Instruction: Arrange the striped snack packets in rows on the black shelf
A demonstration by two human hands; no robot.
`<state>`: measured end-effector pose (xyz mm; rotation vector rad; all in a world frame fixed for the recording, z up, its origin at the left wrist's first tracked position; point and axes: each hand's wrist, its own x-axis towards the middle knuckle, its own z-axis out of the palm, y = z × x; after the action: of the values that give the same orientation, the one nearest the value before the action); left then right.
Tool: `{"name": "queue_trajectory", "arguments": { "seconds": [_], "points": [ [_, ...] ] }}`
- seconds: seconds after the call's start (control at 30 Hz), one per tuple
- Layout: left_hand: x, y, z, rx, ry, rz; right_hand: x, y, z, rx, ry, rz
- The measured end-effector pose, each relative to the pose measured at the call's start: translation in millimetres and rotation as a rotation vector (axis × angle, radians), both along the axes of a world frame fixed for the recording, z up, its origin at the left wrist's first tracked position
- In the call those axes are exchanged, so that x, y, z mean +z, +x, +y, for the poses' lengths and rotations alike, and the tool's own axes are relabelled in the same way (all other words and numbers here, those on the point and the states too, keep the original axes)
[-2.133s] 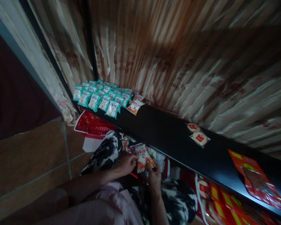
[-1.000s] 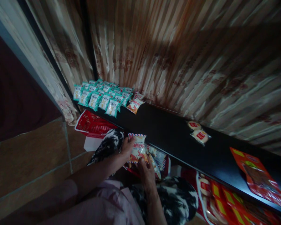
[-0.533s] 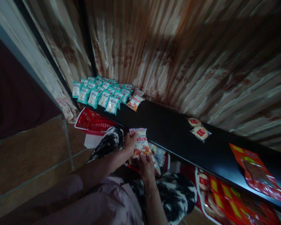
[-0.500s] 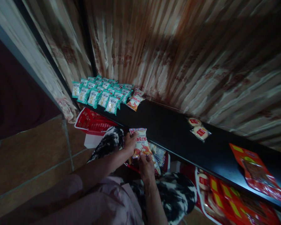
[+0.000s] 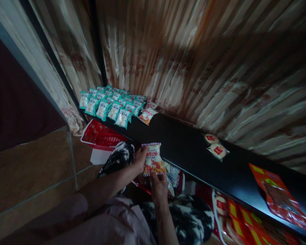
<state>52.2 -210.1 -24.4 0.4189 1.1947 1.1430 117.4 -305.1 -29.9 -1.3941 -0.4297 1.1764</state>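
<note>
Fingers [image 5: 144,150] of the left hand [image 5: 139,160] and right hand [image 5: 159,186] are grasping a snack packet [image 5: 154,158] by the desk [image 5: 178,143]; teal packets [image 5: 114,111] are lying toward its eleven o'clock, a dim basket [image 5: 181,183] apparently sitting toward four.

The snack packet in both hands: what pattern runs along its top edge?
Red, white and blue stripes on the packet, clearest in the head view.

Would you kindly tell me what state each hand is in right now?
Left hand: closed on the left edge of a snack packet.
Right hand: closed on the same packet's lower edge.
</note>
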Motion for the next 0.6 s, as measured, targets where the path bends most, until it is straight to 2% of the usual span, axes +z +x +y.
{"name": "queue_trajectory", "arguments": {
  "seconds": [0.13,0.3,0.43,0.6],
  "points": [
    [6.3,-3,5,-0.049,0.002,0.149,-0.3,2,7,0.005,0.133,-0.226],
    [17.0,-5,13,-0.062,0.027,0.201,2.0,10,10,0.029,0.259,-0.814],
    [32.1,-10,17,-0.128,0.038,0.136,8.2,15,6,0.088,0.303,-1.141],
    [50.4,-20,17,-0.263,0.020,-0.037,10.1,22,9,0.162,0.390,-1.377]
  ]
}}
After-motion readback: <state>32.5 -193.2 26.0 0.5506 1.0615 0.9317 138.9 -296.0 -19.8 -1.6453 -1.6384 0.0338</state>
